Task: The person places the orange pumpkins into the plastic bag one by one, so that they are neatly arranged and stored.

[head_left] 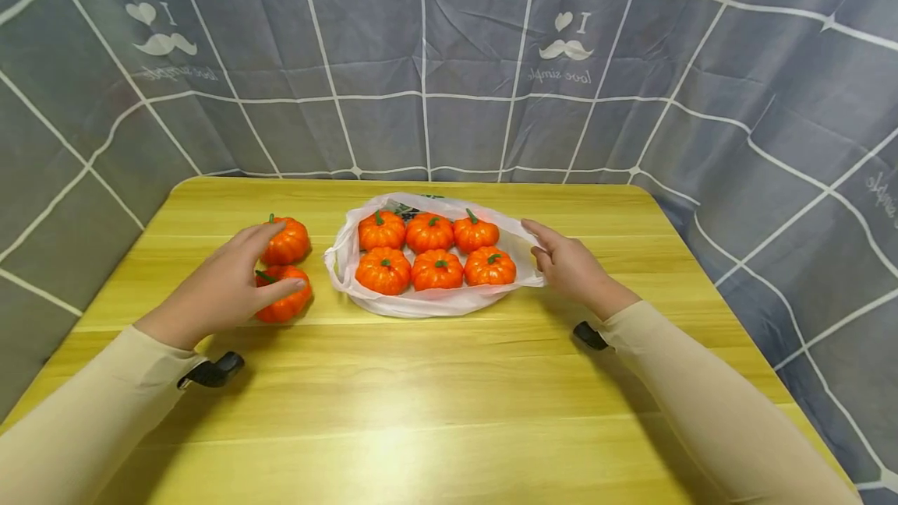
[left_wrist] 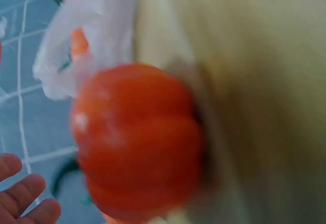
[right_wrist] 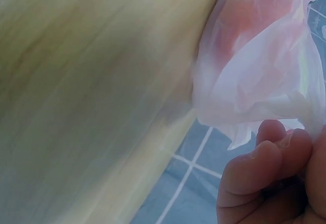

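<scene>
A white plastic bag (head_left: 421,305) lies mouth upward in the middle of the table. Inside it, several small orange pumpkins (head_left: 438,271) with green stems sit in two rows. My right hand (head_left: 578,271) pinches the bag's right edge, its curled fingers (right_wrist: 254,168) at the plastic in the right wrist view. Left of the bag, one pumpkin (head_left: 291,244) stands behind another pumpkin (head_left: 286,304). Over these two reaches my left hand (head_left: 217,287), thumb and fingers spread. The left wrist view shows the nearer pumpkin large, with the fingertips (left_wrist: 30,188) apart from it.
The wooden table (head_left: 393,411) has rounded far corners. A grey curtain (head_left: 463,53) with white lines and printed words hangs behind it and along both sides. Each wrist wears a black device (head_left: 213,371).
</scene>
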Motion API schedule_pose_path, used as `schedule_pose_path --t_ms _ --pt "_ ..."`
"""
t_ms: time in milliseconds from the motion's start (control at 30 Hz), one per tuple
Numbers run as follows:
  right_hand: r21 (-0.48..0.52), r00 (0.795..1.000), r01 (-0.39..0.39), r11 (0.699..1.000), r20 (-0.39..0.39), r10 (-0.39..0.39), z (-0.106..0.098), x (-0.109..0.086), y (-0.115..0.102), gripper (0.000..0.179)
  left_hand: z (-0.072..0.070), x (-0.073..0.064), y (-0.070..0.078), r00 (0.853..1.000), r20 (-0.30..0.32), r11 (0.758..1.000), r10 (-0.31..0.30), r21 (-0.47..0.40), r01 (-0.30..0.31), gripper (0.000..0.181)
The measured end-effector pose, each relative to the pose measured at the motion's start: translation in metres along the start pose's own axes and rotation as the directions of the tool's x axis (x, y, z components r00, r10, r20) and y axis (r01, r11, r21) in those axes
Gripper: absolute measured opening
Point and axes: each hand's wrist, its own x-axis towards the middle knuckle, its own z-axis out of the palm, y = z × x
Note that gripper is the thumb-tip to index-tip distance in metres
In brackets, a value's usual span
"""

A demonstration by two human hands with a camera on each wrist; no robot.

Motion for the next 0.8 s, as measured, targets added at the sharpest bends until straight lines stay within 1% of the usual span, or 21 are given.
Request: schedule_pose_path --t_ms 100,200,333,433,567,800 --pt "0.002 1.0 -0.006 1.0 -0.001 0.006 0.0 -0.001 0.001 0.056 0.004 -0.007 -0.014 1.0 0.008 1.0 0.006 -0.012 -0.006 0.103" --pt "0.004 1.0 -0.005 1.0 -0.002 0.005 0.0 -0.001 0.002 0.056 0.01 -0.011 -0.024 1.0 0.025 1.0 0.006 -0.021 -0.006 0.105" --pt "0.0 1.0 -0.001 1.0 -0.001 0.001 0.0 0.0 0.003 0.056 0.016 -0.013 -0.031 0.997 0.068 0.998 -0.028 -0.063 0.033 0.108" --pt "0.0 1.0 0.005 1.0 0.004 -0.005 0.0 0.0 0.002 0.056 0.021 -0.014 -0.034 0.994 0.088 0.993 -0.06 -0.099 0.069 0.106" --pt "0.004 1.0 0.006 1.0 0.008 -0.006 0.0 0.0 0.002 0.056 0.023 -0.014 -0.036 0.992 0.09 0.989 -0.093 -0.106 0.102 0.097" --pt "-0.002 1.0 0.002 1.0 0.004 -0.002 0.0 0.0 0.001 0.056 0.024 -0.012 -0.035 0.991 0.087 0.988 -0.104 -0.109 0.113 0.089"
